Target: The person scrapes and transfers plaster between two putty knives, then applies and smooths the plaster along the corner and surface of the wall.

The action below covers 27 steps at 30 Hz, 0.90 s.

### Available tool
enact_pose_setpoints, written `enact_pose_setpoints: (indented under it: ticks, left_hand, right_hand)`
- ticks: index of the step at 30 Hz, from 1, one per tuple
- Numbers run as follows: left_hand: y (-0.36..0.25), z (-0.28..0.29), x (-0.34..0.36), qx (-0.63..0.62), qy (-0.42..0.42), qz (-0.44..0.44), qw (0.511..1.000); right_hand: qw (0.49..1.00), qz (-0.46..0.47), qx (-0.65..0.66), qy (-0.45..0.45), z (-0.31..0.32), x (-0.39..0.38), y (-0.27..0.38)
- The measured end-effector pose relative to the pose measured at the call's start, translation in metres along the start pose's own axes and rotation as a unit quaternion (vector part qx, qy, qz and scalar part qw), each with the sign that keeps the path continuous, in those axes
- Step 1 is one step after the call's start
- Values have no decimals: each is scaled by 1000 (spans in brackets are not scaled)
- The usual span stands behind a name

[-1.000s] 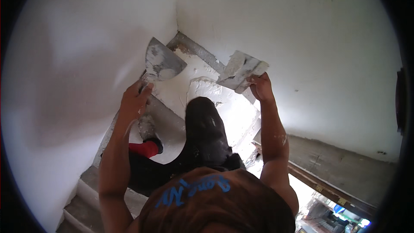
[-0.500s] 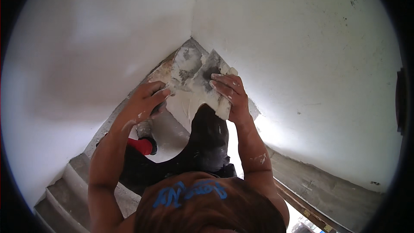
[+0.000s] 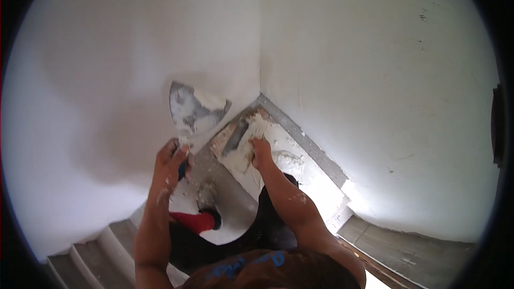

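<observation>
My left hand (image 3: 170, 163) is closed round the handle of a wide putty knife (image 3: 184, 109), with fingers smeared white. Its broad metal blade points upward in front of the left wall, with white plaster caked along one edge. To the right, my right hand (image 3: 261, 152) reaches down with fingers curled at a flat trowel (image 3: 235, 138). The trowel's grey face lies low over a board (image 3: 326, 184) spread with wet white plaster (image 3: 286, 159). My fingers partly hide the trowel's handle and far side.
Two pale walls (image 3: 342, 64) meet in a corner ahead, above a grey ledge (image 3: 305, 134). Concrete steps (image 3: 96, 262) descend at the lower left. A foot with a red sock (image 3: 193, 221) rests below my left hand. A wooden edge (image 3: 369, 265) runs at lower right.
The putty knife and trowel, together before, are now apart. My left hand has lifted the loaded putty knife toward the left wall; my right hand has lowered the trowel to the plastered board.
</observation>
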<state>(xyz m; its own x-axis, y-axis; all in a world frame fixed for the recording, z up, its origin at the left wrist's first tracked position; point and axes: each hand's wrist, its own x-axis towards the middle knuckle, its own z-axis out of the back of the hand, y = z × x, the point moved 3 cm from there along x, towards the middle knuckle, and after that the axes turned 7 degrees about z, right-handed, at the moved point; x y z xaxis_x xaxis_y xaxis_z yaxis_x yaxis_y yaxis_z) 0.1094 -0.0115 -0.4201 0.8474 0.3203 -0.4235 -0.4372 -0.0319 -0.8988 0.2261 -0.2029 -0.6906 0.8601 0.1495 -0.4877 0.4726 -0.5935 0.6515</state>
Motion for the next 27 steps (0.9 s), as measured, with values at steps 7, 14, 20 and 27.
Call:
enact_pose_setpoints:
  ticks: [7, 14, 20, 27]
  left_hand:
    - [8, 1, -4, 48, -24, -32, 998]
    - [2, -5, -23, 15, -39, -88, 995]
    - [1, -18, -26, 9, -22, -165, 986]
    - [-1, -6, -4, 146, -60, -206, 966]
  right_hand:
    - [990, 101, -93, 36, -11, -7, 18]
    - [925, -97, 196, 312, -25, -27, 21]
    - [958, -119, -66, 253, -3, -26, 19]
    - [918, 223, -175, 277, 3, 4, 23]
